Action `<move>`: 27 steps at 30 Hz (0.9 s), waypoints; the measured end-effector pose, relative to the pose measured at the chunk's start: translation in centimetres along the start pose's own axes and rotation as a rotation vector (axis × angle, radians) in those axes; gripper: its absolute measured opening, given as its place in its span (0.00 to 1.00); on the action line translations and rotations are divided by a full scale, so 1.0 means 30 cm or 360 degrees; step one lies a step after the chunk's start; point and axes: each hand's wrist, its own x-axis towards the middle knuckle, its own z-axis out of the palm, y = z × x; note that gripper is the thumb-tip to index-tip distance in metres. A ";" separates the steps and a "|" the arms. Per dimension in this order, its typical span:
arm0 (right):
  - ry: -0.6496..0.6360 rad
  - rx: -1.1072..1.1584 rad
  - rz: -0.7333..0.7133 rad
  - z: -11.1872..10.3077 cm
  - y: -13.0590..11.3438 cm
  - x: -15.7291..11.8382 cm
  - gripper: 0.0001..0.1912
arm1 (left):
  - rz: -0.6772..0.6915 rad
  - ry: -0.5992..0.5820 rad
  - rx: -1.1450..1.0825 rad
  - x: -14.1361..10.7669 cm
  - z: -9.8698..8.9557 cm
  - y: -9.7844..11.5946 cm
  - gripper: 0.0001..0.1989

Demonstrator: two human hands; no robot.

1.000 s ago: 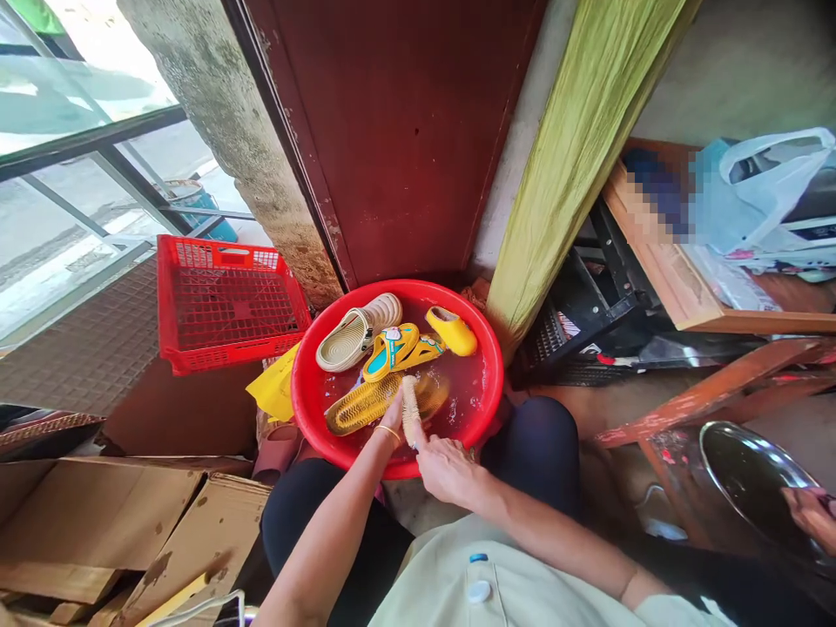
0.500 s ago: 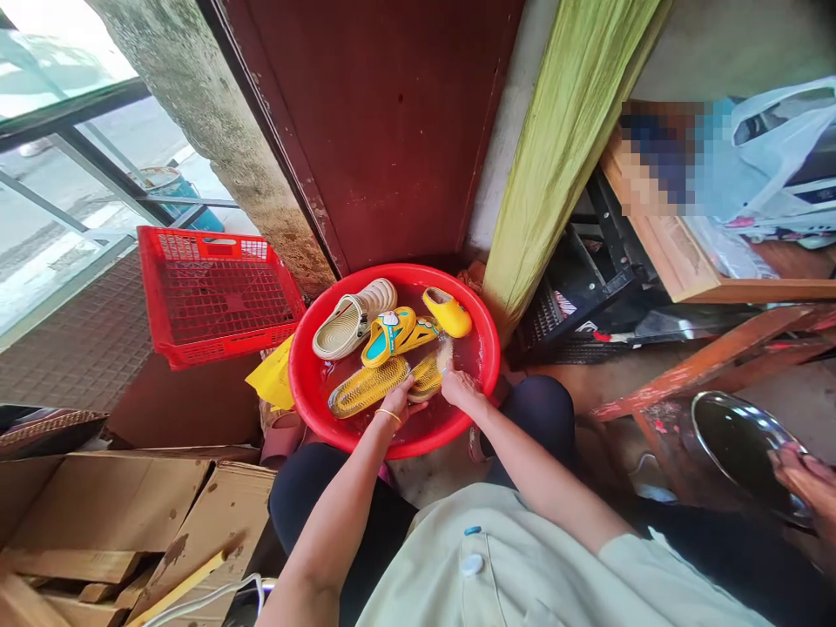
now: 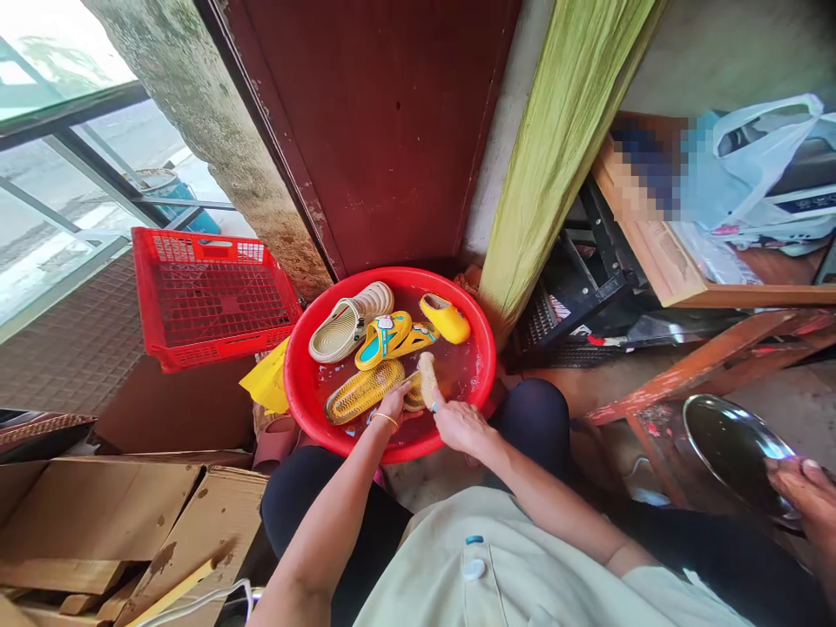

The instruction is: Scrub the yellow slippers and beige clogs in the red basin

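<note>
A red basin (image 3: 295, 396) with water in it sits between my knees. My left hand (image 3: 394, 406) is closed on a shoe with a yellow ridged sole (image 3: 413, 399), held sole up and partly hidden by both hands. In my right hand (image 3: 461, 427) is a scrub brush (image 3: 428, 376) with pale bristles, lying over that sole. Another upturned yellow sole (image 3: 366, 390) rests just left of my left hand. Behind it are a yellow clog with a teal insole (image 3: 384, 340), a beige clog (image 3: 336, 331) and a plain yellow clog (image 3: 450, 322).
A red plastic crate (image 3: 215, 300) stands left of the basin, with a cardboard box (image 3: 117, 505) nearer me. Behind is a dark red door (image 3: 392, 131). At right, another person's hand (image 3: 800, 488) touches a round, shiny-rimmed pan or lid (image 3: 731, 453) beside a wooden stand (image 3: 705, 366).
My right hand has moved down slightly and left, and the brush now stands more upright across the sole. The left hand keeps its hold on the shoe. The view has shifted slightly.
</note>
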 end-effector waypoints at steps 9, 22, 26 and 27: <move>0.0607 0.0182 0.0077 0.046 0.134 -0.008 0.34 | 0.1177 -0.0112 0.1099 -0.043 0.001 -0.038 0.36; 0.0918 0.0364 -0.0083 0.208 0.163 0.001 0.33 | 0.1218 0.0447 0.2165 -0.122 -0.107 0.090 0.28; 0.0849 0.0311 -0.0070 0.183 0.158 0.005 0.33 | 0.0630 0.0770 0.2459 -0.092 -0.216 0.132 0.50; 0.0826 0.0305 -0.0079 0.177 0.155 0.004 0.33 | 0.0524 0.0760 0.2517 -0.081 -0.228 0.126 0.54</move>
